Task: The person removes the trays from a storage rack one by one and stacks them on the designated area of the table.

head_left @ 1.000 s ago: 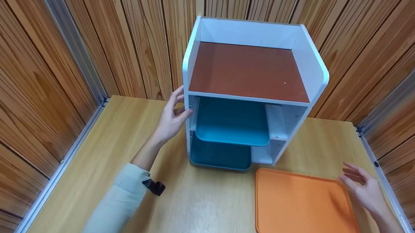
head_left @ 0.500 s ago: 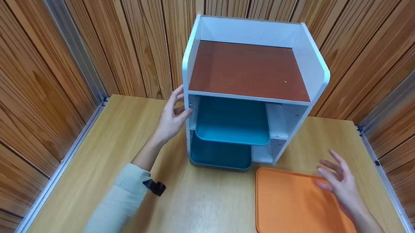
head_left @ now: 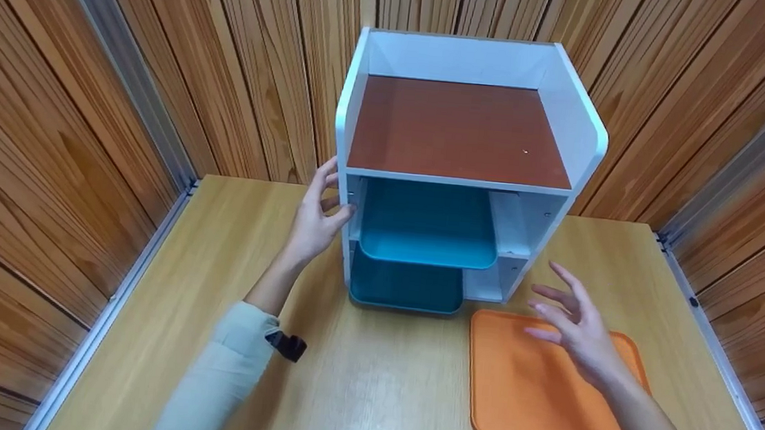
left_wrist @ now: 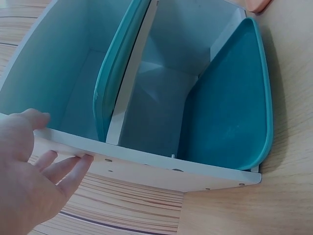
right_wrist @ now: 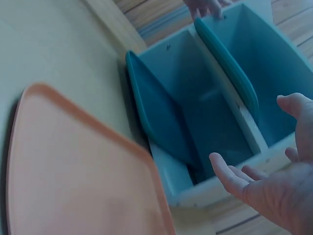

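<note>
A white shelf unit [head_left: 574, 121] with a brown top board stands at the back. My left hand [head_left: 316, 223] grips its left side panel, thumb at the front edge and fingers along the outer face, as the left wrist view shows. A teal tray [head_left: 430, 229] lies on the upper shelf, its front end sticking out. Below it, another teal tray [head_left: 407, 290] also juts forward at the bottom left. My right hand [head_left: 577, 329], fingers spread and holding nothing, hovers over an orange tray [head_left: 511, 406] on the table, near the unit's right side.
Wood-patterned walls [head_left: 264, 59] close in the table [head_left: 353, 392] at the back and both sides. Metal rails [head_left: 115, 302] run along the table's side edges. White shelf surface shows to the right of both teal trays.
My right hand has moved left, from the orange tray's right edge to over the tray and closer to the shelf unit, fingers spreading. The left hand has stayed on the side panel.
</note>
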The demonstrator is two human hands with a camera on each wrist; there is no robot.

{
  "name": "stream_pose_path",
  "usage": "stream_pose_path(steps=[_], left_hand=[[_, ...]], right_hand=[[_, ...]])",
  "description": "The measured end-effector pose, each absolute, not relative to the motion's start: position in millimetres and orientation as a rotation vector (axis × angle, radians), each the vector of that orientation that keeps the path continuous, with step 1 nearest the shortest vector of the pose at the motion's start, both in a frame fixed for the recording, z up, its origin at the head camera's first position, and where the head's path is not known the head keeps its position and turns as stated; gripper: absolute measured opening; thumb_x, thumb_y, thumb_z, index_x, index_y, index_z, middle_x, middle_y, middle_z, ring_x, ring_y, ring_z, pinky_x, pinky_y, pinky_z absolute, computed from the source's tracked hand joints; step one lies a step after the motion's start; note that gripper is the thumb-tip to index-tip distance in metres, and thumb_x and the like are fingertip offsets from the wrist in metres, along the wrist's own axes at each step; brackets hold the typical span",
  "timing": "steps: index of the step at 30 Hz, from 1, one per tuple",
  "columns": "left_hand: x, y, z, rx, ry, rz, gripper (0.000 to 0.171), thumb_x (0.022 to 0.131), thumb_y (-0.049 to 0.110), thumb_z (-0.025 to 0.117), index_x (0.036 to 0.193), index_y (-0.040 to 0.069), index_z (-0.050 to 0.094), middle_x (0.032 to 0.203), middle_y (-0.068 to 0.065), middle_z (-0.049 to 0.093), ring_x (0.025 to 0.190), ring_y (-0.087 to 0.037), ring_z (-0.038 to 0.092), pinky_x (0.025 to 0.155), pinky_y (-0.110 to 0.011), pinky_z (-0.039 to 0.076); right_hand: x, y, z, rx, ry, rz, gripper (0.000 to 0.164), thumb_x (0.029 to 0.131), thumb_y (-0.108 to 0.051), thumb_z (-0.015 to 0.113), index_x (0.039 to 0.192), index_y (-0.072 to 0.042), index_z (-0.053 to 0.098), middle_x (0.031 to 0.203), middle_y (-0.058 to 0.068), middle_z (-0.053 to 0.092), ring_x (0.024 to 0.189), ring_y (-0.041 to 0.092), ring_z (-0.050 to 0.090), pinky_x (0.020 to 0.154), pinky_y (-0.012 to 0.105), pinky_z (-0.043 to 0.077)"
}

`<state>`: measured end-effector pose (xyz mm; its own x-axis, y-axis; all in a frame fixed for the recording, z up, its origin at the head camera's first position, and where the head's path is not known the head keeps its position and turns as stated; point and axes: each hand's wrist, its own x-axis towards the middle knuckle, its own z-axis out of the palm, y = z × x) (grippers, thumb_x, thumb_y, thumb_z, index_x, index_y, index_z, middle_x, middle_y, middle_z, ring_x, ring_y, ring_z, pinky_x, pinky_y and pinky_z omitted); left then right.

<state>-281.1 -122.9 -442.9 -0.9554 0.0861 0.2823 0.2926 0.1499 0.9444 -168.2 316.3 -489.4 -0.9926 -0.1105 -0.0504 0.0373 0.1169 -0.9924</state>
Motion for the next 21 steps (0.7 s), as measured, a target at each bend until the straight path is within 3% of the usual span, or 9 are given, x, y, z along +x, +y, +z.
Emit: stream_pose_path(steps=[6,21], left_hand=[[-282.3,-123.0,-443.2,-0.376,-2.279,-1.889,0.081,0.108,0.004,0.068,0.177,0.027,0.031,0.171,-0.015,0.047,0.153,-0.045,0.059,0.123,-0.061,0.058],[-283.9,-124.4,-447.7,-0.38,-2.294,-1.855,0.081,0.108,0.003,0.068,0.176,0.029,0.032,0.169,-0.015,0.049,0.155,-0.044,0.059,0.12,-0.06,0.059]], right_hand=[[-172.5,288.6,-481.9,-0.086,2.15,-2.118,0.079,0.116,-0.007,0.057,0.181,-0.025,0.017,0.146,-0.006,0.063,0.128,0.008,0.076,0.095,0.035,0.072],[-189.8,234.0,-475.7,0.04,1.929,-2.285,0.082,0.117,-0.009,0.053,0.182,-0.028,0.007,0.15,0.009,0.06,0.129,0.015,0.078,0.101,0.034,0.07]])
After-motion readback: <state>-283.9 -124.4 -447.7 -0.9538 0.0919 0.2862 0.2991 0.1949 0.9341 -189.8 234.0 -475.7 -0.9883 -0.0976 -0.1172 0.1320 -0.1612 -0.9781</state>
